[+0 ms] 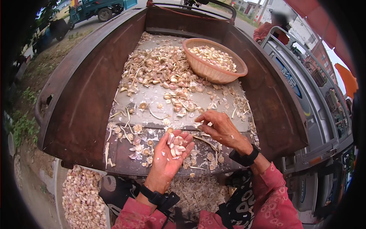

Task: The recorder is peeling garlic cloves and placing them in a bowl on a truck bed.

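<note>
Palm up over the near edge of the cart bed, my left hand point(164, 163) cups several peeled-apart garlic cloves point(176, 145). My right hand point(223, 128) hovers just right of it, palm down, thumb and fingers bent close together. Whitish bits show near those fingertips; whether they are gripped is unclear. Under both hands, dry garlic stems point(206, 141), root discs point(137, 128) and papery skins litter the bed. Farther in lies a heap of garlic cloves and husks point(154, 65). Beside it, a pinkish plastic basket point(211, 69) holds many cloves point(213, 57).
Rusty metal walls point(85, 94) enclose the cart bed on the left, right and far sides. Below left stands a container of loose cloves point(83, 197). Discarded skins point(197, 191) lie between my legs. A grey truck point(300, 83) and a person point(274, 28) are at right.
</note>
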A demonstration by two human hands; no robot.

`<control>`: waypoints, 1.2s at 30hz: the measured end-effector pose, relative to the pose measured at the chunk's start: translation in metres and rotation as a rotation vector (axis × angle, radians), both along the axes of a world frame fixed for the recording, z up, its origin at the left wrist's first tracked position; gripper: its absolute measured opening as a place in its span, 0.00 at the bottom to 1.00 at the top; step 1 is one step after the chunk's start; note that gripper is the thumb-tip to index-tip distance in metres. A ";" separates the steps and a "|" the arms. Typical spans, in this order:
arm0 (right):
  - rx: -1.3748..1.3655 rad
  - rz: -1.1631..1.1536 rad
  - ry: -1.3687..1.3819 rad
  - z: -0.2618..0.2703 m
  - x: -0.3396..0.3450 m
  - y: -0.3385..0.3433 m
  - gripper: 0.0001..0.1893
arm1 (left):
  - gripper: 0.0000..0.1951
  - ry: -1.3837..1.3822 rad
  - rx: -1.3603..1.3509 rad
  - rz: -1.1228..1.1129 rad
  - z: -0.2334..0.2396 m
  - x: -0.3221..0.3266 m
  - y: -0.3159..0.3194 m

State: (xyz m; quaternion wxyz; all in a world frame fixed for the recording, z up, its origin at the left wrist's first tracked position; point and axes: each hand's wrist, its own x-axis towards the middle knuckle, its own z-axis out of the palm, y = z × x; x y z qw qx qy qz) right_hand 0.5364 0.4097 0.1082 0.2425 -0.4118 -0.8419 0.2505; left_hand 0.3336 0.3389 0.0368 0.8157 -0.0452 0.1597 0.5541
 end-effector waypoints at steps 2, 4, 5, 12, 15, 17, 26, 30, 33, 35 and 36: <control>0.071 -0.009 -0.090 -0.028 0.024 0.024 0.08 | 0.18 -0.030 -0.010 -0.008 -0.008 -0.001 0.004; 0.102 -0.010 -0.228 -0.049 0.032 0.036 0.08 | 0.17 -0.051 -0.029 -0.008 -0.013 -0.004 0.005; 0.102 -0.008 -0.226 -0.055 0.034 0.038 0.08 | 0.17 -0.059 -0.045 -0.022 -0.013 -0.005 0.006; -0.206 -0.103 0.011 -0.037 0.027 0.029 0.08 | 0.17 -0.115 0.022 -0.054 -0.019 -0.009 0.005; -0.613 -0.078 0.371 -0.007 -0.007 0.006 0.15 | 0.17 0.013 -0.087 -0.001 0.007 -0.002 0.003; -0.581 -0.081 0.301 -0.002 -0.022 0.013 0.16 | 0.18 0.067 -0.134 0.034 0.015 -0.002 0.002; 0.051 -0.188 -0.181 -0.063 -0.013 0.081 0.15 | 0.14 -0.072 -0.006 -0.062 0.029 -0.039 -0.020; 0.028 -0.152 -0.107 -0.062 -0.010 0.068 0.14 | 0.14 0.202 0.055 0.193 0.081 -0.093 -0.095; 0.016 -0.129 0.006 -0.055 -0.009 0.052 0.13 | 0.14 0.458 -0.004 0.593 0.083 -0.152 -0.159; 0.011 -0.131 0.026 -0.047 -0.003 0.041 0.12 | 0.15 0.636 0.066 0.660 0.053 -0.205 -0.202; -0.006 -0.111 0.093 -0.046 0.001 0.036 0.12 | 0.17 0.866 -0.079 0.746 0.042 -0.225 -0.222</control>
